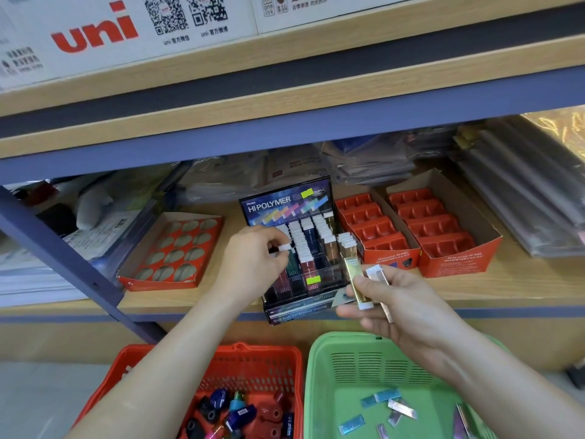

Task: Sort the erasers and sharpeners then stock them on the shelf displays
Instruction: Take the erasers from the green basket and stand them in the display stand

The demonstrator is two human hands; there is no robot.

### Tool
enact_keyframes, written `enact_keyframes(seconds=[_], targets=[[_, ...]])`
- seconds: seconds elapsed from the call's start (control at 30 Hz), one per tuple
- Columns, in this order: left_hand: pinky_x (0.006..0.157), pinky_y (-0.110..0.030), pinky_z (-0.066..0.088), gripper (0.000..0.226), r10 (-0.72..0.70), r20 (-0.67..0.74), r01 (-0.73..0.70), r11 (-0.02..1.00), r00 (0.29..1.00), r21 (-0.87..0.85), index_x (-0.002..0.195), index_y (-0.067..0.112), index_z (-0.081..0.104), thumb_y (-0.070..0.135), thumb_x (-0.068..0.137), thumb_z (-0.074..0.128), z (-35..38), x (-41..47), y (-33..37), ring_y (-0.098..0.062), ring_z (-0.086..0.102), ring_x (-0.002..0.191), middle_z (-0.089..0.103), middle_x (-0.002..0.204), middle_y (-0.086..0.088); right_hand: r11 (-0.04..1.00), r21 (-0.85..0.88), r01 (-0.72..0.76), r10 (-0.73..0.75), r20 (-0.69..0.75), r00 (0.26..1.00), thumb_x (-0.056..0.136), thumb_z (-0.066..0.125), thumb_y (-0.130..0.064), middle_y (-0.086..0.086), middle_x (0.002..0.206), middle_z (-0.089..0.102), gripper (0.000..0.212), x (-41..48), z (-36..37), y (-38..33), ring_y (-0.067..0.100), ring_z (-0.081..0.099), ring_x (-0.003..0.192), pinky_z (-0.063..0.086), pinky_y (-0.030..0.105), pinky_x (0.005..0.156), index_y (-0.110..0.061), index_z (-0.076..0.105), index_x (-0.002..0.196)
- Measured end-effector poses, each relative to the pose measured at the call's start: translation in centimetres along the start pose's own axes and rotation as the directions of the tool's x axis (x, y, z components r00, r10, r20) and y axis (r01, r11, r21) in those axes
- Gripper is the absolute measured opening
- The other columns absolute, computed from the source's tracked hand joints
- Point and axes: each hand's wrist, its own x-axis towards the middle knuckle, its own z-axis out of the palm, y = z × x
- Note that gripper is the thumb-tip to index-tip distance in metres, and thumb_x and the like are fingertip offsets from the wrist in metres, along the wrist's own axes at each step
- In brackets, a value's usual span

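Observation:
A black Hi-Polymer eraser display (286, 202) stands on the wooden shelf (474, 289), its rows partly filled with slim erasers. My left hand (253, 264) pinches a slim eraser (284, 247) at the display's left rows. To the display's right, my right hand (399, 307) holds a gold slim eraser (356, 280) and a silver one (378, 275). Below, a green basket (323, 369) holds several loose slim erasers (380, 397). Beside it a red basket (269, 369) holds several sharpeners (240, 410).
An orange tray with round holes (172, 250) lies left of the display. Two orange sharpener boxes (380, 236) (443, 236) with bare compartments stand to its right. Stacks of plastic-wrapped paper fill the shelf's back. A blue shelf post (63, 251) slants at the left.

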Motion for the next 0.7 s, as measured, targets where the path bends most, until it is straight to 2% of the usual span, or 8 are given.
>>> enact_keyframes(seconds=[0.1, 0.17, 0.27, 0.37, 0.53, 0.6, 0.7], targets=[[0.065, -0.018, 0.042, 0.009, -0.083, 0.038, 0.084, 0.996, 0.996, -0.04, 0.089, 0.022, 0.066, 0.017, 0.082, 0.068, -0.3, 0.1, 0.1, -0.009, 0.058, 0.073, 0.061, 0.077, 0.01, 0.999, -0.049, 0.023, -0.023, 0.0, 1.0, 0.094, 0.061, -0.016, 0.011, 0.084, 0.074, 0.011, -0.2, 0.2, -0.1, 0.026, 0.074, 0.071, 0.035, 0.016, 0.035, -0.008, 0.062, 0.102], [0.062, -0.016, 0.042, 0.009, -0.098, 0.069, 0.101, 0.994, 0.993, -0.047, 0.087, 0.024, 0.064, 0.018, 0.081, 0.068, -0.3, 0.2, 0.1, -0.007, 0.059, 0.072, 0.062, 0.076, 0.01, 0.997, -0.075, 0.036, -0.036, 0.002, 0.999, 0.093, 0.062, -0.018, 0.009, 0.08, 0.073, 0.013, 0.0, 0.2, -0.1, 0.021, 0.071, 0.059, 0.029, 0.016, 0.034, -0.01, 0.061, 0.103], [0.062, -0.013, 0.043, 0.012, -0.133, 0.067, 0.14, 0.984, 0.989, -0.113, 0.082, 0.028, 0.064, 0.017, 0.081, 0.068, -0.6, 0.5, -0.3, -0.003, 0.058, 0.073, 0.063, 0.078, 0.011, 0.995, -0.082, 0.05, -0.05, -0.003, 0.999, 0.094, 0.062, -0.018, 0.012, 0.08, 0.072, 0.011, 0.4, -0.1, 0.1, 0.012, 0.053, 0.043, 0.026, 0.016, 0.033, -0.01, 0.06, 0.101], [0.065, -0.016, 0.049, 0.017, -0.167, 0.02, 0.168, 0.959, 0.986, -0.227, 0.083, 0.031, 0.066, 0.015, 0.081, 0.069, -1.1, 1.0, -0.7, -0.005, 0.06, 0.074, 0.066, 0.08, 0.01, 0.998, -0.049, 0.04, -0.04, 0.003, 0.999, 0.094, 0.06, -0.012, 0.01, 0.075, 0.064, 0.003, 0.6, -0.4, 0.2, 0.012, 0.046, 0.045, 0.027, 0.017, 0.033, -0.01, 0.061, 0.096], [0.06, -0.006, 0.045, 0.019, -0.123, 0.044, 0.13, 0.969, 0.991, -0.212, 0.089, 0.033, 0.07, 0.015, 0.084, 0.068, -0.9, 1.0, -0.6, -0.004, 0.06, 0.073, 0.068, 0.082, 0.008, 0.998, -0.052, 0.02, -0.02, 0.001, 1.0, 0.093, 0.059, -0.004, 0.005, 0.069, 0.058, 0.01, 0.9, -0.6, 0.3, 0.011, 0.05, 0.047, 0.029, 0.017, 0.033, -0.012, 0.063, 0.097], [0.059, -0.008, 0.044, 0.017, -0.135, 0.01, 0.133, 0.964, 0.991, -0.232, 0.088, 0.031, 0.07, 0.014, 0.085, 0.067, -1.2, 1.1, -0.5, -0.003, 0.059, 0.073, 0.068, 0.082, 0.01, 0.998, -0.063, 0.027, -0.027, 0.001, 1.0, 0.092, 0.06, -0.005, 0.004, 0.07, 0.054, 0.01, 1.0, -0.8, 0.3, 0.01, 0.045, 0.047, 0.026, 0.017, 0.033, -0.013, 0.063, 0.095], [0.066, -0.019, 0.049, 0.013, -0.183, -0.079, 0.137, 0.907, 0.98, -0.398, 0.091, 0.026, 0.072, 0.014, 0.087, 0.066, -2.2, 1.6, 0.2, -0.006, 0.06, 0.075, 0.069, 0.083, 0.007, 0.997, -0.057, 0.05, -0.049, 0.015, 0.999, 0.091, 0.061, -0.006, 0.003, 0.071, 0.046, 0.01, 1.2, -0.9, 0.3, 0.008, 0.036, 0.046, 0.023, 0.017, 0.034, -0.015, 0.063, 0.09]])
